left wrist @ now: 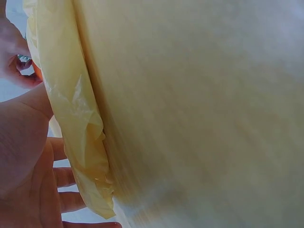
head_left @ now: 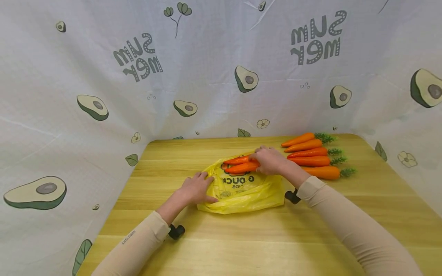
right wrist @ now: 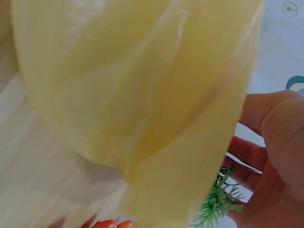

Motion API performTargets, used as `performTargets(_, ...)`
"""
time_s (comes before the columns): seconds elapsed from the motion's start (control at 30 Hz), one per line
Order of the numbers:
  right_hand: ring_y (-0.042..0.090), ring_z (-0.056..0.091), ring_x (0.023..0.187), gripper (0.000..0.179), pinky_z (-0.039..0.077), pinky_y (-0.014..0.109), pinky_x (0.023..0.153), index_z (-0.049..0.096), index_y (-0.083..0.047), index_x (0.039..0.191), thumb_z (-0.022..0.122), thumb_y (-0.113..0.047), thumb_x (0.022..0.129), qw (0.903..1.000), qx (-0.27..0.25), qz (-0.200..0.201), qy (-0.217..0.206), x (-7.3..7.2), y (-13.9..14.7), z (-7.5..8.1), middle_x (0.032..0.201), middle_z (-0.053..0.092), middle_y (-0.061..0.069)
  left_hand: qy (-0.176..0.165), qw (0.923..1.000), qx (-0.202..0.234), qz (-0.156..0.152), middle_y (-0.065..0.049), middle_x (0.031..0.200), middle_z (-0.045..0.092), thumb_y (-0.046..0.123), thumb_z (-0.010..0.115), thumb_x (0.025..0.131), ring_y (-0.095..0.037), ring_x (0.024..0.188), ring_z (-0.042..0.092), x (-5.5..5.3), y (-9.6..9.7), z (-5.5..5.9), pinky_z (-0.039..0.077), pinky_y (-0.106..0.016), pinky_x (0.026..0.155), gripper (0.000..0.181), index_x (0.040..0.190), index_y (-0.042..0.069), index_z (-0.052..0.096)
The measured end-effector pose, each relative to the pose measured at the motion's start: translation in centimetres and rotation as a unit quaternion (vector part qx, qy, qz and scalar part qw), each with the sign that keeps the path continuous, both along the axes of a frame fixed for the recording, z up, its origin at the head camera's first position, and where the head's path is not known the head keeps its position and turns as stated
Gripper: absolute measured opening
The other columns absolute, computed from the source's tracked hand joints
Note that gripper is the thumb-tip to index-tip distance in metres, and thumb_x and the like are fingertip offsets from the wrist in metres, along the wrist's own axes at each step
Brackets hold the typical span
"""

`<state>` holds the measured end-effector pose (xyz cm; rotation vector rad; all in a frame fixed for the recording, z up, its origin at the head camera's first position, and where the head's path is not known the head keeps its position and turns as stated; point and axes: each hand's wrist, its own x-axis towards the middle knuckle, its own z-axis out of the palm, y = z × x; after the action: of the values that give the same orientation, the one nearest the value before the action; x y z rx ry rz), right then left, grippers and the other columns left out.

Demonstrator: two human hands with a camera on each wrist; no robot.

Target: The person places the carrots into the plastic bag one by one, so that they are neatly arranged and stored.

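Note:
A yellow plastic bag (head_left: pixel 241 203) with dark printing lies on the table with its mouth spread. My right hand (head_left: pixel 271 161) is over the bag and grips two orange carrots (head_left: pixel 241 167), tips pointing left above the printed side. In the right wrist view, green carrot leaves (right wrist: pixel 218 202) show under my palm, and the bag hides much of the grip. At the bag's left side, my left hand (head_left: pixel 197 188) touches the rim with thumb and fingers spread apart. Its fingers (left wrist: pixel 66 176) look fairly straight in the left wrist view, the tips partly behind the plastic.
Several more carrots (head_left: pixel 310 161) with green tops lie in a row at the back right of the wooden table (head_left: pixel 165 161). Behind the table hangs a white curtain (head_left: pixel 214 46) printed with avocados. A small black device (head_left: pixel 177 232) sits at my left wrist.

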<state>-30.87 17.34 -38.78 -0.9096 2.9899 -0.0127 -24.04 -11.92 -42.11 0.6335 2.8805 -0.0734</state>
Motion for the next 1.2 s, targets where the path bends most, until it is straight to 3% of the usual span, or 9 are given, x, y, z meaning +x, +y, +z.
performTargets(0.17,0.033,0.051,0.109,0.036,0.043,0.059,0.093,0.075,-0.017,0.119,0.083,-0.022,0.083,0.9999,-0.004,-0.002,0.015,0.0,0.1,-0.3,0.118,0.064,0.010,-0.001,1.0000,-0.003,0.001,-0.011,0.156,0.039,0.072,0.065,0.084,-0.034,0.143,0.038,0.0,0.0,0.1,0.047,-0.056,0.098,0.089,0.152,0.019,0.045)
performTargets(0.57,0.039,0.052,0.125,0.036,0.040,0.064,0.102,0.075,-0.017,0.119,0.083,-0.025,0.085,0.9997,-0.002,0.001,0.025,-0.3,-0.1,-0.7,0.135,0.060,0.015,0.001,1.0000,-0.003,0.000,-0.011,0.155,0.040,0.070,0.066,0.084,-0.033,0.142,0.040,0.1,0.0,0.2,0.048,-0.055,0.097,0.087,0.152,0.019,0.046)
performTargets(1.2,0.035,0.054,0.120,0.035,0.044,0.060,0.097,0.076,-0.015,0.114,0.082,-0.033,0.085,0.9982,-0.001,0.001,0.060,-0.3,-0.2,-1.3,0.130,0.063,0.014,-0.006,1.0000,-0.001,0.005,-0.010,0.156,0.040,0.071,0.066,0.083,-0.032,0.143,0.039,-0.1,0.1,0.1,0.047,-0.055,0.100,0.088,0.152,0.020,0.046)
